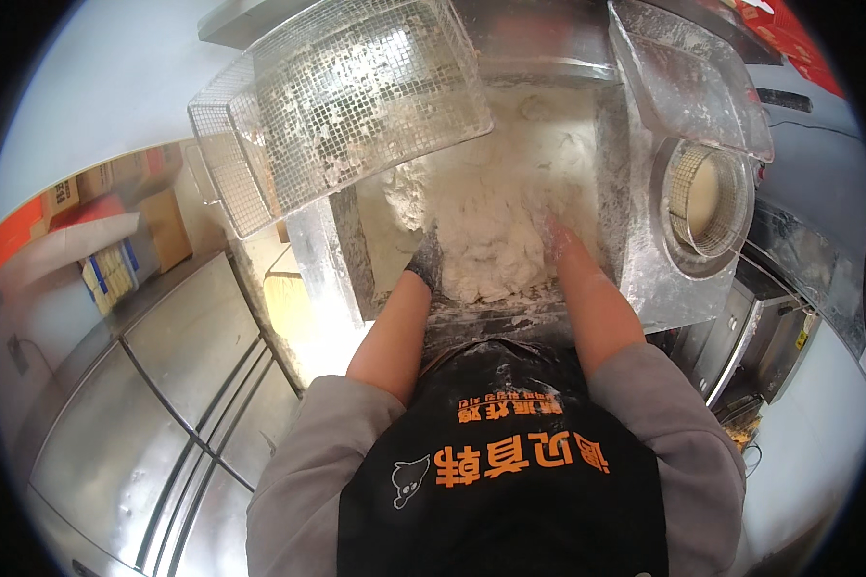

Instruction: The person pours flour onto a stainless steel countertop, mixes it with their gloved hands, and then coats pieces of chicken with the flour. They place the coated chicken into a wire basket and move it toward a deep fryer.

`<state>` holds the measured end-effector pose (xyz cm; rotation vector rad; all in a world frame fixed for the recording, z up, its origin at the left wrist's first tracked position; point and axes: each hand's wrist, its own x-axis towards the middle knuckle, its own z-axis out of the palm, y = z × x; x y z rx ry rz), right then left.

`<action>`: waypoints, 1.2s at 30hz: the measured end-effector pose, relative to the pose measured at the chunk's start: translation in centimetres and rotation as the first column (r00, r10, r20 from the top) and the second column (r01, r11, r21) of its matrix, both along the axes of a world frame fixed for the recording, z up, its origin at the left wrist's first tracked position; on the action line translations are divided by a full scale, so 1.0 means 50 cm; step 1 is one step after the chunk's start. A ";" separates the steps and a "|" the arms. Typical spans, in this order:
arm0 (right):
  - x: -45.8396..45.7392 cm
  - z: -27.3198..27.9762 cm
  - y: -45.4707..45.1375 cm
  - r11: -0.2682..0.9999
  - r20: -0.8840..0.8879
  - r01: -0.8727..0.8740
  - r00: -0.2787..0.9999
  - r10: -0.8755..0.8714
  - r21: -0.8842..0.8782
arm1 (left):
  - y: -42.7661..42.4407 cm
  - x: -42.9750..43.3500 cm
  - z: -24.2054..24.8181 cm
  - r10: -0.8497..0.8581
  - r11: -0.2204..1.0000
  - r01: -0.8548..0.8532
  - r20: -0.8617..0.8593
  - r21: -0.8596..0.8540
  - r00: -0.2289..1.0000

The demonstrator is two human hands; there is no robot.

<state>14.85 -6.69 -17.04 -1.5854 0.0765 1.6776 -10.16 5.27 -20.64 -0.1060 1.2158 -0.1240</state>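
A steel bin (610, 166) in front of me is filled with white flour (501, 173). My left hand (427, 256), in a dark glove coated with flour, is sunk into the left side of the heap. On the right, my right hand (557, 234) reaches into the same flour, dusted white and blurred. Fingers of both hands are hidden, so I cannot see whether they grip anything. Between the hands lies a lumpy floury mass (491, 263); what is under its surface cannot be told.
A wire mesh basket (368, 94) overhangs the bin's far left. At right, a clear flour-dusted pan (693, 79) leans above a round mesh strainer (693, 191) set in the counter. A steel refrigerator (187, 360) stands left, with cardboard boxes (166, 227) beyond it.
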 end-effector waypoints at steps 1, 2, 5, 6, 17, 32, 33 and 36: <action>-0.006 0.016 0.028 0.996 -0.109 0.082 0.991 -0.078 0.029 | 0.008 0.010 0.012 0.006 0.999 -0.008 0.055 0.036 0.998; -0.010 0.031 0.052 0.988 -0.194 0.147 0.971 -0.138 0.034 | 0.018 0.014 0.024 0.005 0.995 -0.015 0.102 0.096 0.995; 0.001 0.072 0.124 0.957 -0.384 0.290 0.883 -0.271 -0.007 | 0.054 0.024 0.043 -0.091 0.908 -0.010 0.223 0.418 0.971; 0.008 0.085 0.146 0.948 -0.421 0.317 0.855 -0.303 -0.039 | 0.069 0.030 0.043 -0.172 0.822 0.006 0.239 0.569 0.956; 0.056 0.156 0.051 0.843 -0.244 0.522 0.841 -0.483 0.130 | 0.162 0.023 0.103 -0.105 0.762 -0.114 0.295 0.637 0.950; -0.075 -0.036 -0.095 0.942 0.344 -0.272 0.881 0.326 -0.196 | 0.017 0.014 0.020 -0.265 0.927 0.294 -0.146 0.234 0.953; -0.082 -0.023 -0.084 0.960 0.268 -0.246 0.923 0.274 -0.134 | 0.028 0.019 0.039 -0.216 0.954 0.232 -0.100 0.188 0.971; -0.073 0.014 -0.041 0.994 0.050 -0.109 0.993 0.108 0.021 | 0.071 0.020 0.092 -0.077 0.992 0.075 0.014 0.101 0.997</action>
